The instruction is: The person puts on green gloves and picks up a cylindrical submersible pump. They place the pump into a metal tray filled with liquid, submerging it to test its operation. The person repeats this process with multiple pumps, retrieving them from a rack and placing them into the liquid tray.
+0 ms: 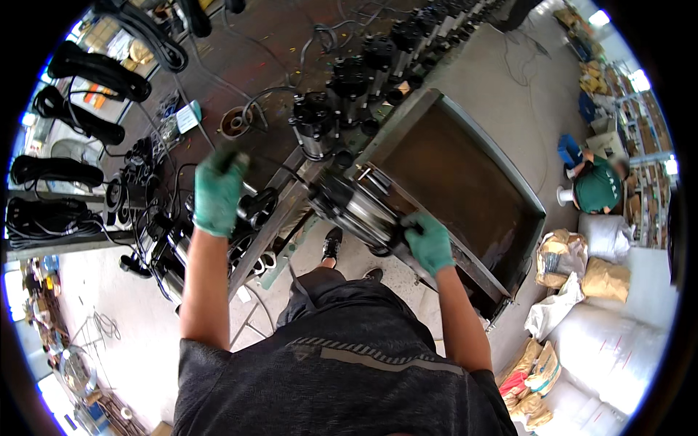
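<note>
A shiny metal cylinder with black ends, looking like a submersible pump, lies tilted across the near edge of a metal tank. My right hand, in a green glove, is closed round its lower right end. My left hand, gloved the same way, is raised to the left of the pump and smeared by motion. Its fingers look curled about something dark that I cannot make out. From the pump's upper left end a black cable runs toward that hand.
The rectangular tank holds brownish liquid. Several similar pumps stand in a row along the dark bench. Coiled black cables hang at left; more pumps crowd below. A brown ring-shaped part sits on the bench. A co-worker is far right, near sacks.
</note>
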Motion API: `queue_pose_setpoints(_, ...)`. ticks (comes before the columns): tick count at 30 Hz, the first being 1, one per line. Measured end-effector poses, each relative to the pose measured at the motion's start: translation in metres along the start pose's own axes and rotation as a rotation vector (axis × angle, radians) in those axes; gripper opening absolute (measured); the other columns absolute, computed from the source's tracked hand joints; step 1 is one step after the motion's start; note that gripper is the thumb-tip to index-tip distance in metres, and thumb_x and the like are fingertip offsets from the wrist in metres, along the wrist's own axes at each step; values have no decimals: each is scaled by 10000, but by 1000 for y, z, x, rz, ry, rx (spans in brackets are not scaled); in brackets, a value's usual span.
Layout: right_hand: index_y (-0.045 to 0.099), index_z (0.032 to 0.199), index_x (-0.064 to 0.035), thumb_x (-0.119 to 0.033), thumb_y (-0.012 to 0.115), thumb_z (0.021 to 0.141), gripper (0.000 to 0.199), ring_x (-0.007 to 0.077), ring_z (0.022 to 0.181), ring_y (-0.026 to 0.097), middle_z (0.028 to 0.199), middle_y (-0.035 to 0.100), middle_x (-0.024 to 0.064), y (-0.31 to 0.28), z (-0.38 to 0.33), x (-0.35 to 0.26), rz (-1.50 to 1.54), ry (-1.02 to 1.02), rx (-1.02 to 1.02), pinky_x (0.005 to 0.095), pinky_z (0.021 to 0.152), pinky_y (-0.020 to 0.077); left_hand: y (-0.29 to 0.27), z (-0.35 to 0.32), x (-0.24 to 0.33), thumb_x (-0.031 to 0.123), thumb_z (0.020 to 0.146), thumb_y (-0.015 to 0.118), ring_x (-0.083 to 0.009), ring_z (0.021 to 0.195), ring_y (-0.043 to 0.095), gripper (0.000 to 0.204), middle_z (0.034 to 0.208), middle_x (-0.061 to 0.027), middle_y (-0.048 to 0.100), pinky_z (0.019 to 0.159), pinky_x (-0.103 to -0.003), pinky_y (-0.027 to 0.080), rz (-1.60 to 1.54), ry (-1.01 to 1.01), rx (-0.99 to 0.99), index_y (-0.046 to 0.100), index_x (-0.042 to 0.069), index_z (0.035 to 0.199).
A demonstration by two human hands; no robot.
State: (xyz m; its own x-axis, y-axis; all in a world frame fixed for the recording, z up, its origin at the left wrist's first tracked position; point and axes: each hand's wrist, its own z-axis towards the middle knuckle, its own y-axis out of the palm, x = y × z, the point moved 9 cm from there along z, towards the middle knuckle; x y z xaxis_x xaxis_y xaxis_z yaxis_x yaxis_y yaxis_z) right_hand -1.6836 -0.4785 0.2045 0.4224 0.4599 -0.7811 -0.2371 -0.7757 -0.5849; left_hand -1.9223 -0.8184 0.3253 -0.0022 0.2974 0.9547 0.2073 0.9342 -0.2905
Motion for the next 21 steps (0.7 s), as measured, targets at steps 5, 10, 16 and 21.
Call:
queue_pose_setpoints(5, 714, 940, -87, -235, 735, 779, 220, 339, 944, 690, 1018, 720, 147, 90, 71, -113, -175, -33, -161, 424, 853, 536, -70, 99, -37, -4, 985, 580, -125, 918, 633, 291, 1040, -62, 730, 863, -282, 509, 384, 199, 13, 687, 35, 1253)
queue_pose_setpoints(10, 722, 968, -85, -317, 740, 805, 284, 368, 1006, 686, 1048, 726, 188, 172, 135, -165, -227, 39, -298, 432, 893, 540, -82, 171, -126, 10, 953, 609, -172, 855, 666, 279, 992, -94, 749, 831, -305, 520, 526, 116, 14, 706, 42, 1213)
queue_pose_setpoints(16, 730, 968, -68, -296, 750, 803, 282, 318, 833, 698, 905, 732, 173, 247, 189, -177, -176, 22, -279, 399, 775, 556, -75, 196, -154, 66, 953, 600, -336, 1033, 694, 299, 1138, -154, 730, 894, -382, 530, 711, 28, 68, 692, 106, 1235)
queue_pose_setpoints(21, 693, 919, -38, -272, 744, 848, 249, 189, 642, 665, 739, 689, 103, 278, 198, -151, -62, 4, -262, 356, 582, 546, -85, 199, -169, 92, 942, 579, -409, 1088, 642, 368, 1184, -194, 688, 914, -444, 525, 595, 108, 44, 652, 145, 1298)
